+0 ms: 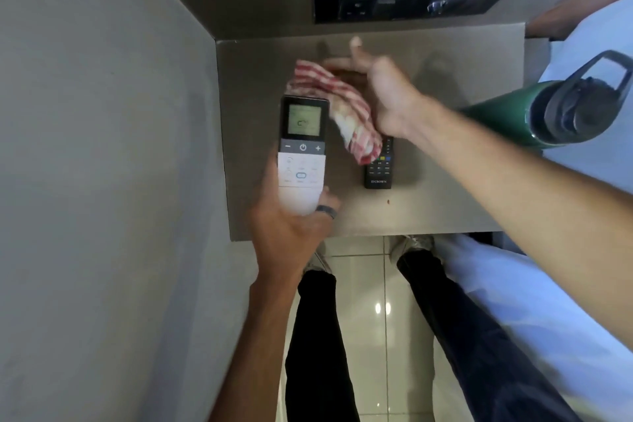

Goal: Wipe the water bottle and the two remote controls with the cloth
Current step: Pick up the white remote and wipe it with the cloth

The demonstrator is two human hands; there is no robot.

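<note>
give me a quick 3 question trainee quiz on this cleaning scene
1. True or false: the left hand holds the white air-conditioner remote with a lit screen.
2. What does the right hand hold? A) red-and-white checked cloth B) green metal water bottle C) nothing
3. Fill in: the black TV remote lies on the grey ____, partly under the cloth.

Key: 1 true; 2 A; 3 table

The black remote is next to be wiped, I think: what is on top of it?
The red-and-white cloth, held in the right hand, covers the black remote's upper end. Only its lower buttons show; the rest is hidden.
</note>
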